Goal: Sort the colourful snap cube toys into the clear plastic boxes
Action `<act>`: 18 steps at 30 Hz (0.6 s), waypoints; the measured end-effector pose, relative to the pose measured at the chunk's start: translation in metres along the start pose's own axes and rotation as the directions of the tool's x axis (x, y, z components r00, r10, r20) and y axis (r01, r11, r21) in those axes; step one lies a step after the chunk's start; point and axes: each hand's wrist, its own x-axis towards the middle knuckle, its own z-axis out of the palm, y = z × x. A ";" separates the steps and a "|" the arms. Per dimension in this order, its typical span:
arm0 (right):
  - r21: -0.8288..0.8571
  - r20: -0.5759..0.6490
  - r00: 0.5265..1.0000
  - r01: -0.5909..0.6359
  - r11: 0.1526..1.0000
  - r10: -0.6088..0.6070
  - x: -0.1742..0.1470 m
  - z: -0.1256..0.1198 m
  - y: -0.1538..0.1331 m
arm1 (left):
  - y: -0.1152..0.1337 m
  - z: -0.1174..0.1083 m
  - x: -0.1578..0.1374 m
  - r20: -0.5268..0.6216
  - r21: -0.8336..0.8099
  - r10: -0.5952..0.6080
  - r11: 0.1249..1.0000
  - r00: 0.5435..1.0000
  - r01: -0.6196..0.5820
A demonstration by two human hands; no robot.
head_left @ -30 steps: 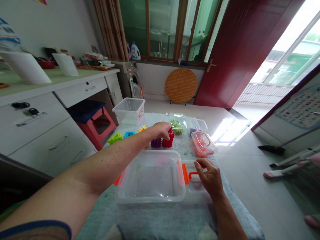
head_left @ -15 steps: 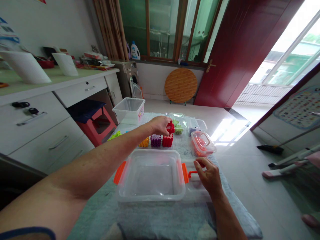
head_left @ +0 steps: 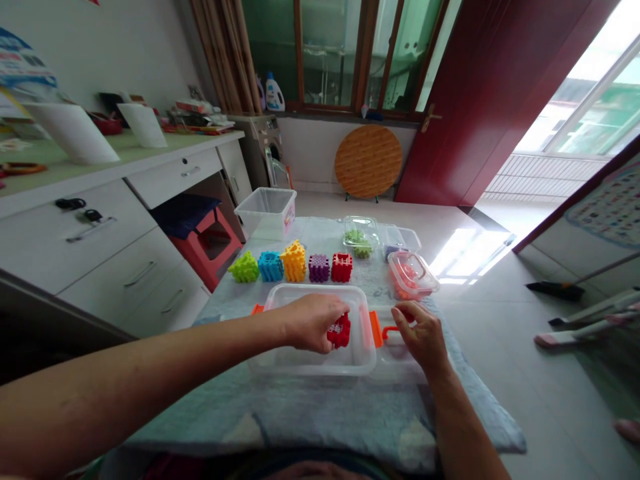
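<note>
My left hand (head_left: 316, 322) is closed on a red toy block (head_left: 339, 331) with notched edges, held over the clear plastic box (head_left: 310, 365) with orange side clips. My right hand (head_left: 421, 333) hangs loosely curled with nothing in it, fingers apart, beside a clear lid (head_left: 395, 370) with an orange handle (head_left: 389, 331). Behind the box stands a row of notched blocks: green (head_left: 245, 268), blue (head_left: 271, 267), yellow (head_left: 294, 261), purple (head_left: 319, 268) and another red block (head_left: 342, 267).
A clear open tub (head_left: 267, 210) stands at the back left of the cloth-covered table (head_left: 210, 407). Clear containers with green pieces (head_left: 361, 243) and orange pieces (head_left: 407, 277) sit back right. A pink stool (head_left: 213, 243) and a white desk are on the left.
My left hand has carried the red block back toward me, from above the row of blocks to over the clear box. My right hand has barely moved.
</note>
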 end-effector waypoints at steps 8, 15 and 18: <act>-0.003 0.017 1.000 0.000 1.000 0.000 -0.001 -0.001 0.000 | 0.000 0.026 0.025 0.089 0.087 -0.051 0.995 0.995 0.044; -0.015 0.019 1.000 0.002 1.000 -0.002 0.001 -0.001 -0.003 | 0.003 0.016 0.018 0.205 0.029 -0.096 0.995 0.974 0.092; -0.017 0.025 1.000 0.000 1.000 0.000 0.000 -0.001 -0.003 | 0.002 0.007 0.015 0.241 -0.022 -0.107 0.993 0.965 0.116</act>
